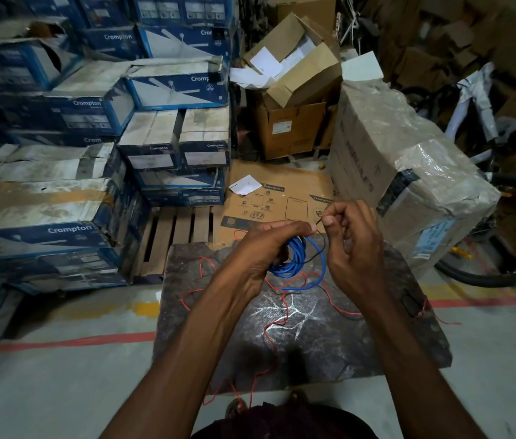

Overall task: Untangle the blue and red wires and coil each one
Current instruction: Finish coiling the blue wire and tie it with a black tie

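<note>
Blue wire (294, 263): I see it wound into a small coil held above the worktop (377, 343), with one larger loop sagging off its right side.
Red wire (342, 310): it sprawls loose across the worktop and over its near edge, passing under the blue loop. I cannot tell whether the two are still crossed.
Handling: both look light, thin and springy. I judge the coil will spring open unless it is gripped across all its turns. The red one is best taken near a free end.
Left hand (269, 245): its fingers (294, 228) are curled round the top of the blue coil, clamping the turns.
Right hand (355, 248): its thumb and fingertips (329, 220) are pinched together on a thin dark strand (315, 255) that leads down to the coil.
</note>
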`<state>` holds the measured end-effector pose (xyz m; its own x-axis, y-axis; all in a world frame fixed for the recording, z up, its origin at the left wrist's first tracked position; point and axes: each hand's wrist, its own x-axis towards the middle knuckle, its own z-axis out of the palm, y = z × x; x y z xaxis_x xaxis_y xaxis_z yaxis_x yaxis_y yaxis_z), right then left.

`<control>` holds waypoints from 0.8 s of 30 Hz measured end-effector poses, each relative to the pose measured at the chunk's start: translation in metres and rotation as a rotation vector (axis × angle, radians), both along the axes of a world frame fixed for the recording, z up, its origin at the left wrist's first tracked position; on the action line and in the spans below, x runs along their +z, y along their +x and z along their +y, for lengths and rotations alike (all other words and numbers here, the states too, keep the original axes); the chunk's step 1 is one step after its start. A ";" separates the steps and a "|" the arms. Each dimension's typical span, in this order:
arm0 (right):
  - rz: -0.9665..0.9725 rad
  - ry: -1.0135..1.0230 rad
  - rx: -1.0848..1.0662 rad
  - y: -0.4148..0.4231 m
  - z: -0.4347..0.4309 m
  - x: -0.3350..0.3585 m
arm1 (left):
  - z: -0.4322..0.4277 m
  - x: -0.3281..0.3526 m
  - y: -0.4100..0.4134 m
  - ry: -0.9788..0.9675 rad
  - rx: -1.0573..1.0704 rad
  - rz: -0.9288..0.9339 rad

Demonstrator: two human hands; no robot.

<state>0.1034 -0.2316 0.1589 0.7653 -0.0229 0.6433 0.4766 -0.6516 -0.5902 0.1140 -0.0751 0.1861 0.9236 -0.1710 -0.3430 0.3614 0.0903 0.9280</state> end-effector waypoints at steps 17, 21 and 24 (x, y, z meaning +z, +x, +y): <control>0.074 0.232 -0.193 0.027 -0.033 0.005 | -0.001 -0.020 -0.007 -0.068 0.039 0.071; 0.115 0.262 -0.206 0.034 -0.036 0.005 | -0.003 -0.018 -0.008 -0.057 0.019 0.081; 0.181 0.301 -0.216 0.038 -0.038 0.005 | -0.006 -0.016 -0.010 -0.010 -0.004 0.073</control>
